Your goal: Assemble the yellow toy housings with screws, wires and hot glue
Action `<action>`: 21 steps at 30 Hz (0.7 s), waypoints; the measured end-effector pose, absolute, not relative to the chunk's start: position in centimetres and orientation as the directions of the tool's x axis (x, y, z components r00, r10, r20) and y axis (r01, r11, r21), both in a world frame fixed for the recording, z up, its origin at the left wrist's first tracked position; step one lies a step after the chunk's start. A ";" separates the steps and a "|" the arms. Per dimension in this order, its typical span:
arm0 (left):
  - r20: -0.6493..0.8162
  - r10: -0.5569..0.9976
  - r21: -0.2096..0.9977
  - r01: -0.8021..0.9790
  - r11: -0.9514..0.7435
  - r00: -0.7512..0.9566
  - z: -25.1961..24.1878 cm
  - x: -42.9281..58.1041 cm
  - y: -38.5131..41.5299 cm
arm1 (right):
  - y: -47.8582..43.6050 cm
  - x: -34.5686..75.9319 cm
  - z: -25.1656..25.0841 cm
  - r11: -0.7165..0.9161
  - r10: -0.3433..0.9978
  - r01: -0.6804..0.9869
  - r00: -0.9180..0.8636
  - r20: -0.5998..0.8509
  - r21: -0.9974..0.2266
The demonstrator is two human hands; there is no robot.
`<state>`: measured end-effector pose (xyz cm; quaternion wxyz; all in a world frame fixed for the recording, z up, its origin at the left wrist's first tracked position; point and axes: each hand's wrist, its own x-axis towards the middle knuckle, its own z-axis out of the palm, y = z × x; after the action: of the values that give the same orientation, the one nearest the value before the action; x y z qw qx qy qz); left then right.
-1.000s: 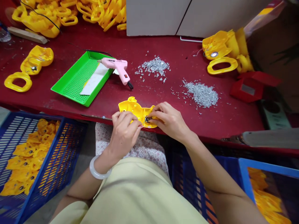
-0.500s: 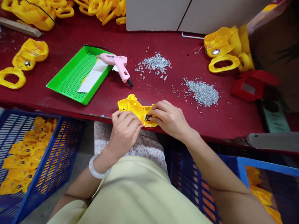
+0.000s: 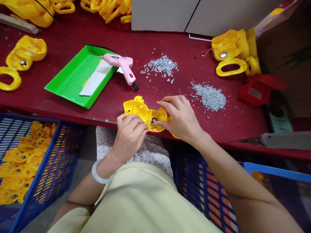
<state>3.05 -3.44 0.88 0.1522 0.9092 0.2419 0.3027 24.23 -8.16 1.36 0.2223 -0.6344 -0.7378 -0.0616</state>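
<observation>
**left crate** (image 3: 52, 168): blue, sitting below the bench edge, heaped with yellow parts (image 3: 19, 165), dark round centres showing on plenty of them, so that batch looks done

**bench** (image 3: 213, 129): dark red, pretty cluttered

**left pile** (image 3: 23, 56): more yellow pieces with loop handles, a metal dot on one, no dark centre visible, so apparently work left there

**tray** (image 3: 65, 98): bright green, perforated, white strip (image 3: 96, 79) lying inside

**glue gun** (image 3: 119, 63): pink, lying on the tray's right rim, nozzle pointing left, not in either hand

**left hand** (image 3: 128, 139): narrow pinch, fingers closed on the lower edge of the piece, white bangle (image 3: 99, 174) on the wrist

**yellow piece** (image 3: 137, 110): at the bench's front edge between both hands, dark disc (image 3: 153, 120) already sitting in its round recess, by the look; rest of the fit hard to judge from up here

**right hand** (image 3: 181, 118): fingers spread fairly wide, thumb tip just beside the disc, actual grip impossible to tell

**silver bits** (image 3: 161, 66): two loose piles, the second (image 3: 209, 97) further right, both well apart from the hands

**right stack** (image 3: 230, 69): yellow parts, silver disc on top one

**red box** (image 3: 255, 92): small, near the stack
</observation>
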 end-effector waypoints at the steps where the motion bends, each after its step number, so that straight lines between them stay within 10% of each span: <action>1: 0.477 0.527 0.421 0.344 -0.840 0.703 0.8 3.0 -3.4 | -7.8 24.4 1.5 0.198 0.928 0.964 -0.125 0.352 -0.179; 11: 0.494 0.472 0.410 0.283 -0.867 0.730 0.1 2.7 -2.9 | -4.3 23.9 4.2 0.236 0.968 0.968 -0.226 -0.108 0.090; 21: 0.540 0.447 0.368 0.277 -0.887 0.713 -0.2 2.7 -2.9 | -3.3 23.2 4.0 0.185 0.971 0.972 -0.159 -0.178 0.141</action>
<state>2.69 -2.91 -0.15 0.1314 0.9161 0.1976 0.3232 23.23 -3.33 3.96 -0.1146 -0.6383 -0.7612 0.0032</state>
